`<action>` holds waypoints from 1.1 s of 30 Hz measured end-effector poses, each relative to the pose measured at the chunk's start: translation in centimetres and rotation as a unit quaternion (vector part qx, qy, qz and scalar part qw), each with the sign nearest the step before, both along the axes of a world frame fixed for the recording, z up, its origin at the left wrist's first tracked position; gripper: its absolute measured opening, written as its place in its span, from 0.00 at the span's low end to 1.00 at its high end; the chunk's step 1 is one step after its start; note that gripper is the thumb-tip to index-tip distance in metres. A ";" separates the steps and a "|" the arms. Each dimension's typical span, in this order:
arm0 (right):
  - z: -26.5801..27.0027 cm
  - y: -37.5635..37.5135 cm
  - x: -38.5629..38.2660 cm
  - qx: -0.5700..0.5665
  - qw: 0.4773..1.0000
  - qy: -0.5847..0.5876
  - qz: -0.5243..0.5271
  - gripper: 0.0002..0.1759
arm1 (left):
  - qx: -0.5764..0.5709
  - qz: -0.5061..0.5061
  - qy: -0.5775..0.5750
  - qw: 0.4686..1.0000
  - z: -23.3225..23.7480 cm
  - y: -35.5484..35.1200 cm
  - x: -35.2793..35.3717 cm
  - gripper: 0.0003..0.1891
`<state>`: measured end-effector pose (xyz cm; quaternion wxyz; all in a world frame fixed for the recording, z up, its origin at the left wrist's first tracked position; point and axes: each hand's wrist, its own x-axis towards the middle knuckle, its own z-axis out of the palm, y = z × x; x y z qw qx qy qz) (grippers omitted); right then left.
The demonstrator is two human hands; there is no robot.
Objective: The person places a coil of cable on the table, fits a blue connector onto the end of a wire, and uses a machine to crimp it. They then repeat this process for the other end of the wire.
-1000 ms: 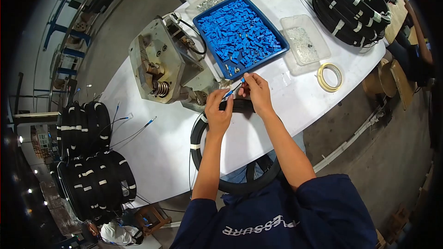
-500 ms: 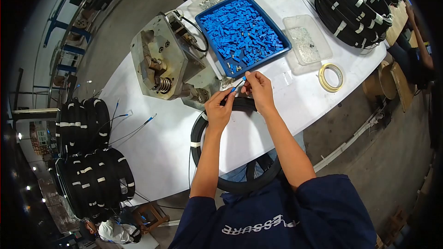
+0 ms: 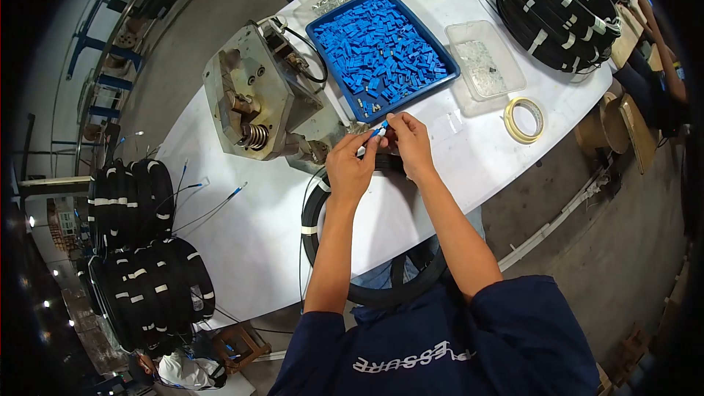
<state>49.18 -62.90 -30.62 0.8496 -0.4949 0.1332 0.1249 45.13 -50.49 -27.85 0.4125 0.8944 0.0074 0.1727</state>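
My left hand (image 3: 352, 163) is closed in a pinch on the blue-tipped end of a thin black cable, just in front of the tray. Close beside it, my right hand (image 3: 411, 147) pinches a small blue plastic connector (image 3: 385, 125). The two blue pieces meet or nearly meet between my fingertips; fingers hide whether they are joined. Below both hands lies a coil of black cable (image 3: 311, 209) bound with white tape, partly over the table edge near my lap. Right behind the hands stands a blue tray (image 3: 449, 82) full of loose blue connectors (image 3: 381, 48).
A metal press with a spring (image 3: 257, 106) stands left of the tray. Clear plastic boxes (image 3: 513, 77) and a tape roll (image 3: 523, 120) are to the right. Taped cable coils (image 3: 150, 286) sit at the left, more coils (image 3: 557, 15) at the far right.
My left hand has moved slightly up and toward my right hand, bringing the blue pieces together. A short gap between them has closed. The right hand has barely moved.
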 end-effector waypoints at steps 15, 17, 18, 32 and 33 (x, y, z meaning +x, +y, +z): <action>-0.6 0.0 0.2 -0.013 1.000 -0.009 0.012 0.15 | 0.062 0.018 0.005 0.998 0.3 -0.8 0.0 0.09; -0.5 0.1 0.1 -0.002 1.000 -0.003 0.010 0.15 | 0.067 0.016 0.010 0.998 0.3 -0.6 0.0 0.09; -0.4 0.1 0.1 0.009 1.000 0.003 0.009 0.15 | 0.072 0.015 0.016 0.997 0.4 -0.5 0.0 0.09; -0.7 0.1 0.2 -0.016 0.999 -0.023 0.035 0.14 | 0.082 0.006 0.010 0.997 0.9 -0.7 0.4 0.09; -0.6 0.1 0.1 -0.014 0.999 -0.030 0.033 0.14 | 0.083 0.002 0.035 0.996 1.0 -0.7 0.5 0.10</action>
